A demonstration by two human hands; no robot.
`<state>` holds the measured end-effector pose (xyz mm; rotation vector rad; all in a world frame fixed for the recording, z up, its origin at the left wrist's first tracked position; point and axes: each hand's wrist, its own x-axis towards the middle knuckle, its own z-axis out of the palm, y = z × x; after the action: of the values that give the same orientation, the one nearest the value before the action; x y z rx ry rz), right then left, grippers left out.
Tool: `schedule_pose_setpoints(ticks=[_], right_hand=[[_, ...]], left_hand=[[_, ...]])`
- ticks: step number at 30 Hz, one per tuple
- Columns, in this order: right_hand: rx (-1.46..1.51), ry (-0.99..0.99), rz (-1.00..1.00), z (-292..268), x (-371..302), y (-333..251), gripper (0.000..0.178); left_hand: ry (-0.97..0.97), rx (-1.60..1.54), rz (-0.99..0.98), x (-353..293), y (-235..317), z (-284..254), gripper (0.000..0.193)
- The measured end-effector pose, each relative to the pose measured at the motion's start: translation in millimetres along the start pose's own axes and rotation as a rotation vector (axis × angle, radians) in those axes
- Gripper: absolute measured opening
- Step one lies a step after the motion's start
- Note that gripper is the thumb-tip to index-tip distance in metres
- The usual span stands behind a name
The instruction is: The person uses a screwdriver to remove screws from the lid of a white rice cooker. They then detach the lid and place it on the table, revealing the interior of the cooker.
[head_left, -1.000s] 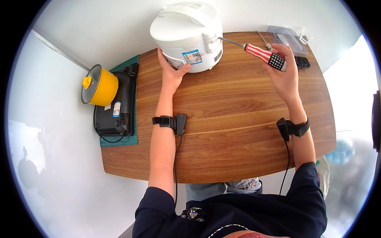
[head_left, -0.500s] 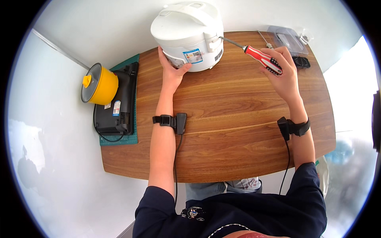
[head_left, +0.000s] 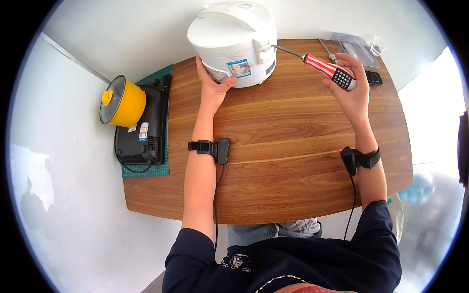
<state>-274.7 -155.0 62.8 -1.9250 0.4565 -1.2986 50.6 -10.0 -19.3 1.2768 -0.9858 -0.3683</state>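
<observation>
Cookware [head_left: 129,105], a round yellow pot with a grey lid and a yellow knob, sat at the far left on a flat black plastic appliance [head_left: 134,154] with vent slots. Beneath that lay a green gridded mat [head_left: 159,169], at the left end of a brown wood-grain table [head_left: 293,132]. Next came a black wrist strap [head_left: 200,147] on the left forearm, and beyond it the left hand [head_left: 215,90], its thumb pressed on the near wall of a rounded white rice cooker [head_left: 229,34] and its fingers curved around the left side. The cooker stood upright at the table's far edge, its handle across the lid, and bore 1 blue-bordered sticker [head_left: 239,68] facing the person. At its right side, a metal-shafted screwdriver [head_left: 326,68] with a red-and-white striped, black starred grip met the casing; whether the tip sat in a screw was too small to tell. The right hand [head_left: 359,90] gripped the handle's rear end between thumb and fingers. Farthest right lay a small black object [head_left: 374,78] and a clear plastic tray [head_left: 370,56].
</observation>
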Motion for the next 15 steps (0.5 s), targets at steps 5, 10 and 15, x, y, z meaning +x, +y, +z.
schedule_pose_setpoints(ticks=[5,10,15], right_hand=[[0.105,-0.095,0.384,-15,2,-12,0.054],[-0.006,-0.088,0.036,-10,0,-2,0.047],[0.163,-0.061,0.114,-10,3,1,0.050]], left_hand=[[0.003,-0.003,0.016,0,-5,-4,0.155],[-0.005,0.005,0.022,0,-5,-3,0.152],[-0.012,-0.008,0.010,-1,0,0,0.152]])
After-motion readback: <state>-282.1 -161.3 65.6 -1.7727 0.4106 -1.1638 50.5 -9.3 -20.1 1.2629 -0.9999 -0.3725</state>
